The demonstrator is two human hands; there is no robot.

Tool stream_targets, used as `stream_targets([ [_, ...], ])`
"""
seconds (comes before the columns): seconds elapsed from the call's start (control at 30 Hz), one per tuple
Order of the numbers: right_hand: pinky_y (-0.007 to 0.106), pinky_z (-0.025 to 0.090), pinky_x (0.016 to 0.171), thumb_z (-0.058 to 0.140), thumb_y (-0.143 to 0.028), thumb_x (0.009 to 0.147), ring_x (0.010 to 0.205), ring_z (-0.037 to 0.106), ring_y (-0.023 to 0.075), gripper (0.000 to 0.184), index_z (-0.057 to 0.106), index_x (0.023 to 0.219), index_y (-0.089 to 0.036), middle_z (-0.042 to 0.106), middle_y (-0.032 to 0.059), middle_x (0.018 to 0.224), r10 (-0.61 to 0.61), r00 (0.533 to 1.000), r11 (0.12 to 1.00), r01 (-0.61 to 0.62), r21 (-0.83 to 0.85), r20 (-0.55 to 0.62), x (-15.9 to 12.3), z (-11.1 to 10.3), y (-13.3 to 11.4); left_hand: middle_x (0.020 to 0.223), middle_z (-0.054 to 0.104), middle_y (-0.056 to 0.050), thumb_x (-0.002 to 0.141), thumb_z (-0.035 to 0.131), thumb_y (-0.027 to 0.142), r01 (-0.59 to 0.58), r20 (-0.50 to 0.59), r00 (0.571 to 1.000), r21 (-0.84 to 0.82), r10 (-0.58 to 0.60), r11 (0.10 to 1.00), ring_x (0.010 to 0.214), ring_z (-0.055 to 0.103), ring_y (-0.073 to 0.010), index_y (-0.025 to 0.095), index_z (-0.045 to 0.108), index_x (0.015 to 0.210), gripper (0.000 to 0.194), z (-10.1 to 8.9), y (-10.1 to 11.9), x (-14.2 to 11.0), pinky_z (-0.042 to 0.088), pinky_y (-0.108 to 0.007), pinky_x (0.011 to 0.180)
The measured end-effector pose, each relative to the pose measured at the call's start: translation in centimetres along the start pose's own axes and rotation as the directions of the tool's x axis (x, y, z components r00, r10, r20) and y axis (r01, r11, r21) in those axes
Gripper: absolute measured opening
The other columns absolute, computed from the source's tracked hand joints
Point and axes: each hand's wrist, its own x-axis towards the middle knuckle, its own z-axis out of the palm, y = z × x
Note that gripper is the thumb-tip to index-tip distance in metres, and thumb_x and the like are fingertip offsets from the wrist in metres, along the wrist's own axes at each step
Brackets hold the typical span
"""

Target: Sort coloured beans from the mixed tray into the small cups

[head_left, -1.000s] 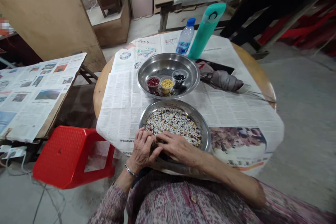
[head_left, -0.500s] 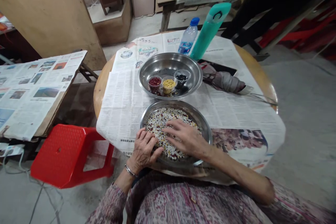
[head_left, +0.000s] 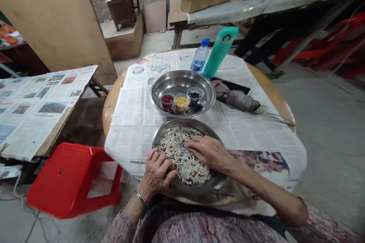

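Note:
A round steel basin stands at the table's near side, filled with a mix of white grains and red, yellow and dark beans. My left hand grips its left rim, fingers curled over the edge and thumb toward the inside. Over the right part of the mix is my right hand, fingers bunched together and tips down at the beans; what they pinch, if anything, is hidden. Behind stands a second steel basin with clear cups of red beans, yellow beans and black beans.
Newspaper covers the round table. At its back are a water bottle and a teal flask; a folded grey umbrella lies to the right. A red stool stands at left, near a newspaper-covered table.
My right hand has shifted right across the mix, its spread fingers now drawn together. My left hand stays on the rim. The camera view has tilted up slightly.

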Motion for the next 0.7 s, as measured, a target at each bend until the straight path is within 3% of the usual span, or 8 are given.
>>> stream_targets([
  [0.07,0.032,0.051,0.075,0.054,-0.018,0.092,0.079,0.066,0.0184,0.017,0.070,0.088,-0.021,0.072,0.0047,0.086,0.016,1.000,1.000,-0.015,0.015,-0.013,0.7,-0.3,-0.3,0.091,0.064,-0.003,0.097,0.045,0.037,-0.006,0.006,1.000,0.000,0.006,1.000,0.091,0.055,-0.0200,0.020,0.061,0.092,0.025,0.0,0.0,0.0,0.036,-0.048,0.109],
  [0.13,0.031,0.051,0.076,0.054,-0.021,0.093,0.082,0.068,0.0183,0.017,0.071,0.092,-0.021,0.073,0.0050,0.090,0.085,0.992,0.994,-0.078,0.074,-0.099,2.2,-1.0,-0.2,0.090,0.064,-0.003,0.097,0.045,0.037,-0.010,0.006,1.000,-0.001,0.010,1.000,0.090,0.054,-0.0198,0.020,0.062,0.091,0.025,0.1,-0.1,-0.1,0.036,-0.048,0.109],
  [0.23,0.032,0.052,0.077,0.053,-0.024,0.093,0.086,0.068,0.0194,0.019,0.071,0.095,-0.021,0.074,0.0054,0.094,0.208,0.953,0.969,-0.170,0.179,-0.223,5.6,-2.5,0.5,0.090,0.064,-0.003,0.098,0.043,0.039,-0.012,-0.002,1.000,-0.008,0.012,1.000,0.090,0.054,-0.0200,0.020,0.063,0.092,0.027,0.2,-0.1,-0.2,0.035,-0.048,0.109],
  [0.33,0.035,0.051,0.083,0.054,-0.024,0.091,0.091,0.067,0.0214,0.019,0.073,0.093,-0.022,0.075,0.0058,0.098,0.269,0.926,0.960,-0.235,0.155,-0.266,9.8,-3.8,1.5,0.088,0.064,-0.003,0.098,0.043,0.039,-0.008,-0.008,1.000,-0.001,0.008,1.000,0.090,0.054,-0.0200,0.020,0.062,0.092,0.028,0.3,-0.2,-0.2,0.035,-0.049,0.109],
  [0.5,0.035,0.047,0.078,0.054,-0.022,0.090,0.096,0.064,0.0238,0.023,0.075,0.097,-0.023,0.075,0.0070,0.100,0.324,0.939,0.943,-0.331,-0.041,-0.118,15.7,-4.0,2.6,0.086,0.063,-0.002,0.097,0.044,0.038,-0.022,-0.022,1.000,0.016,0.022,1.000,0.088,0.054,-0.0191,0.020,0.062,0.090,0.026,0.5,-0.3,-0.3,0.036,-0.048,0.108],
  [0.7,0.032,0.039,0.068,0.054,-0.020,0.086,0.094,0.060,0.0255,0.028,0.077,0.102,-0.024,0.074,0.0102,0.098,0.302,0.952,0.926,-0.281,-0.251,0.049,18.8,-2.8,4.0,0.086,0.063,-0.001,0.096,0.047,0.038,-0.013,-0.034,0.999,0.007,0.014,1.000,0.087,0.055,-0.0184,0.021,0.060,0.089,0.023,0.8,-0.5,-0.5,0.035,-0.047,0.109],
])
